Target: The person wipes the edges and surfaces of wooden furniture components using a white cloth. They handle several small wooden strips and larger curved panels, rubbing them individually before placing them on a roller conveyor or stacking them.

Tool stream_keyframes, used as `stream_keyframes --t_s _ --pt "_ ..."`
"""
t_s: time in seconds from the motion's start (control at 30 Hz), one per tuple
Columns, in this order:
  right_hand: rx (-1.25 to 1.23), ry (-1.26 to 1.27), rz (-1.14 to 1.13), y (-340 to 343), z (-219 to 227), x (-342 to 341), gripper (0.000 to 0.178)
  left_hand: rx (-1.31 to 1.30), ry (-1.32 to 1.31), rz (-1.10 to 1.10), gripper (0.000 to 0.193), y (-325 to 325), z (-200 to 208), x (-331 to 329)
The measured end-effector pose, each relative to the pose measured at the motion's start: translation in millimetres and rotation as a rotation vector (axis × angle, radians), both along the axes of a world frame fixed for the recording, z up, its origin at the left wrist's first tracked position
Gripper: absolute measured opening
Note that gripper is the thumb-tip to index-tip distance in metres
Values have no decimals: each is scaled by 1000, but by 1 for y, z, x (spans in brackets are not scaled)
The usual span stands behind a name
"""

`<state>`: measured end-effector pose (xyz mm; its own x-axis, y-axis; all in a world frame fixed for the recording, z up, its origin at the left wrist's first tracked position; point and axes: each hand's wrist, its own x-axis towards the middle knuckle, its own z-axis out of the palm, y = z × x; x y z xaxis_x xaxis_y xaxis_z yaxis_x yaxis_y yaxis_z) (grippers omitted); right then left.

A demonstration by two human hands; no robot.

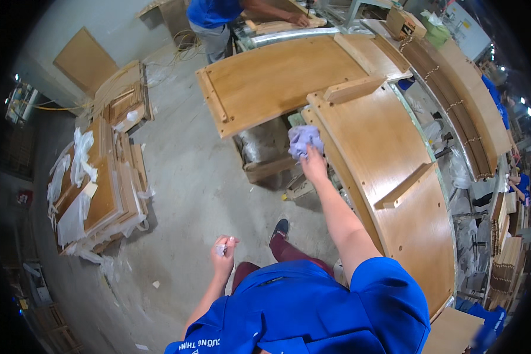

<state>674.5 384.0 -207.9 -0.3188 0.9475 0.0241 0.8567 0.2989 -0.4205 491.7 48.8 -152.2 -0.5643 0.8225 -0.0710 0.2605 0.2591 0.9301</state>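
My right hand (314, 164) reaches forward, its fingers closed on a crumpled lavender cloth (305, 140). The cloth is at the left edge of a long varnished wooden panel (389, 141) with short wooden cleats fixed across it; whether it touches the wood, I cannot tell. Beyond it lies a second varnished panel (283, 74) with a wooden strip at its left end. My left hand (224, 246) hangs low over the floor, away from the panels. Its fingers are curled around a small pale, greyish thing whose kind I cannot make out.
On the left, a stack of wooden panels (109, 189) carries torn white plastic sheeting. A co-worker in blue (215, 17) stands at the far side, handling wooden pieces. Curved brown boards (454, 100) line the right. Below the panels sits a plastic-covered box (265, 168).
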Motion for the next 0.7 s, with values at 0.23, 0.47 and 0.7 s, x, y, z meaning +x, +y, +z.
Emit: stream_keyframes --t_s 0.23,0.47,0.7 --pt "-127 -97 -231 11 -4 -29 70 63 -147 -238 28 158 43 5" --pt "-274 -171 -78 17 18 -10 71 10 -350 -525 22 272 11 -11" --pt "-254 -102 -269 12 22 -20 61 59 -171 -737 26 451 -26 -4"
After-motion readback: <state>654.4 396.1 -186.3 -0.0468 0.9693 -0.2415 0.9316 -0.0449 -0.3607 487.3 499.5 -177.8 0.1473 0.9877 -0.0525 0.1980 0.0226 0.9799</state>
